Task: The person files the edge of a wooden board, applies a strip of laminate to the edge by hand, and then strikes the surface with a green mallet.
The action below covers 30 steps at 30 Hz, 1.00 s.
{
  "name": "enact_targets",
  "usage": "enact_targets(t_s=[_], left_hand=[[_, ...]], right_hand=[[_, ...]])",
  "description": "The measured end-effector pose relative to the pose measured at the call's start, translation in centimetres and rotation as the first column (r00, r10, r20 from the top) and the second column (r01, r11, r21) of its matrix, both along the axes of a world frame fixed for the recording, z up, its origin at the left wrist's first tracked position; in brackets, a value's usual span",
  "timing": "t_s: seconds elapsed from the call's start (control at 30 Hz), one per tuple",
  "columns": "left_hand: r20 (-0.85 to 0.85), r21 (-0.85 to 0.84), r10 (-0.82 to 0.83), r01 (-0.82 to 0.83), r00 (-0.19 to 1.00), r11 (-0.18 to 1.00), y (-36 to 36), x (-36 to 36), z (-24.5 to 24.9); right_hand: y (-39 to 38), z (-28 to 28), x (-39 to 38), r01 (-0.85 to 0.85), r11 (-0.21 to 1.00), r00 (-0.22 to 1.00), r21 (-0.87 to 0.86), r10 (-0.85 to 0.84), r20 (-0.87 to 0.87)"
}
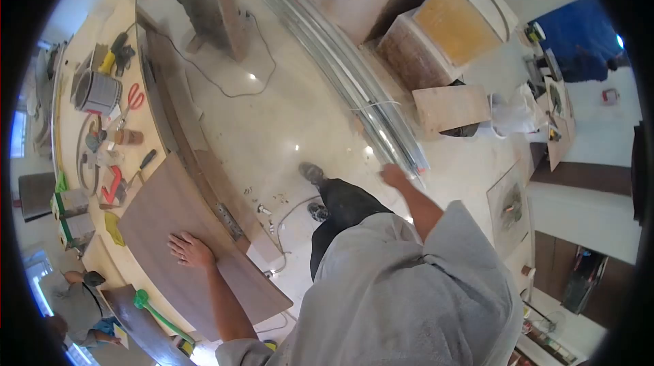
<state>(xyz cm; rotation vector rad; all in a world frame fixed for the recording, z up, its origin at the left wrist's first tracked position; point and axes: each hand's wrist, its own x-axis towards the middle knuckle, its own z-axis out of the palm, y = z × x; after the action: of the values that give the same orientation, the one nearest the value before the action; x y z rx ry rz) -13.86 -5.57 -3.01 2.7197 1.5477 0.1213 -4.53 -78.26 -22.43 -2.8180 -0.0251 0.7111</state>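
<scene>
My left hand (191, 250) lies flat with fingers spread on a brown wood-grain board (153, 213), which rests on the long workbench and reaches past its edge. Away from the bench, my right hand (394, 175) hangs out at my side, seen from above with its fingers mostly hidden. Just beyond it in this view are the ends of a bundle of long metal channels (364, 117) on the floor. A yellow cloth (114, 228) sits at the board's far edge, and a screwdriver (146, 160) with a dark handle lies close to its corner.
The workbench (155, 136) also carries red-handled scissors (134, 99), a metal can (97, 93), a yellow power tool (112, 56) and a green brush (151, 308). Cables (235, 96) trail over the floor. Boxes (422, 46) stand at the right; another person (75, 301) is beyond the bench.
</scene>
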Motion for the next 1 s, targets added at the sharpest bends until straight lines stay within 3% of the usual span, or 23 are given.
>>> enact_targets(t_s=[0.03, 0.07, 0.1, 0.13, 0.17, 0.23, 0.33, 0.43, 0.5, 0.57, 0.63, 0.7, 0.8, 0.87, 0.93, 1.0], left_hand=[[0.025, -0.007, -0.045, 0.045, 0.999, 0.999, -0.6, 0.2, 0.3], [0.057, -0.012, -0.095, 0.096, 0.994, 0.995, -1.8, -0.5, 0.5], [0.07, -0.019, -0.148, 0.149, 0.987, 0.989, -2.5, -2.3, 0.7], [0.123, 0.023, -0.219, 0.218, 0.968, 0.976, -2.5, -3.9, -0.3], [0.172, 0.065, -0.293, 0.286, 0.941, 0.956, -2.5, -4.6, -1.2], [0.149, 0.069, -0.296, 0.289, 0.943, 0.955, -4.6, -5.5, 0.3], [0.337, -0.259, -0.241, 0.336, 0.91, 0.905, -7.6, -3.0, 2.3], [0.287, -0.352, -0.393, 0.478, 0.874, 0.805, -14.2, 6.4, 6.7], [0.471, -0.577, -0.233, 0.497, 0.851, 0.649, -16.7, 13.1, 4.0], [0.375, -0.454, -0.457, 0.589, 0.807, 0.668, -21.4, 20.1, 3.1], [0.339, -0.565, -0.488, 0.589, 0.805, 0.578, -27.5, 25.1, 3.5], [-0.038, -0.634, -0.684, 0.512, 0.729, 0.58, -34.4, 30.2, 7.5], [0.172, -0.779, -0.587, 0.474, 0.791, 0.411, -34.5, 31.9, 2.3], [0.17, -0.721, -0.532, 0.473, 0.829, 0.507, -32.8, 33.2, 1.8], [0.246, -0.661, -0.468, 0.5, 0.849, 0.559, -29.3, 33.2, -0.7], [0.182, -0.796, -0.243, 0.288, 0.953, 0.533, -25.2, 31.6, -2.5]], right_hand=[[-7.0, -3.8, -1.6, 0.035, 0.999, 0.994, -0.041, -0.039, -0.097], [-10.6, -1.5, -3.2, 0.133, 0.978, 0.99, -0.161, -0.14, -0.027], [-13.8, 0.9, -4.4, 0.045, 0.98, 0.998, -0.196, -0.053, -0.033], [-13.3, 7.4, -4.5, 0.623, 0.782, 0.773, -0.025, -0.62, -0.135], [-14.0, 10.3, -4.9, 0.669, 0.74, 0.728, -0.07, -0.672, -0.14], [-17.5, 8.5, -5.0, 0.564, 0.802, 0.811, -0.196, -0.583, -0.052], [-20.7, 0.6, -2.0, 0.466, 0.874, 0.885, -0.137, -0.457, 0.092], [-14.4, 4.9, 6.5, 0.578, 0.808, 0.79, 0.12, -0.59, 0.166], [-11.5, 4.4, 14.2, 0.5, 0.82, 0.814, 0.279, -0.555, 0.172], [-8.0, 7.5, 22.5, 0.409, 0.814, 0.847, 0.414, -0.507, 0.161], [-5.7, 9.2, 31.0, 0.387, 0.785, 0.864, 0.483, -0.492, 0.106], [-4.1, 12.6, 38.2, 0.386, 0.697, 0.833, 0.605, -0.544, 0.095], [-2.9, 18.2, 48.1, 0.442, 0.453, 0.817, 0.774, -0.559, -0.14], [-2.3, 19.5, 54.0, 0.41, 0.26, 0.788, 0.874, -0.584, -0.196], [-1.6, 24.1, 59.3, 0.401, -0.027, 0.72, 0.916, -0.608, -0.333], [-2.0, 26.5, 64.9, 0.415, -0.183, 0.708, 0.891, -0.55, -0.442]])
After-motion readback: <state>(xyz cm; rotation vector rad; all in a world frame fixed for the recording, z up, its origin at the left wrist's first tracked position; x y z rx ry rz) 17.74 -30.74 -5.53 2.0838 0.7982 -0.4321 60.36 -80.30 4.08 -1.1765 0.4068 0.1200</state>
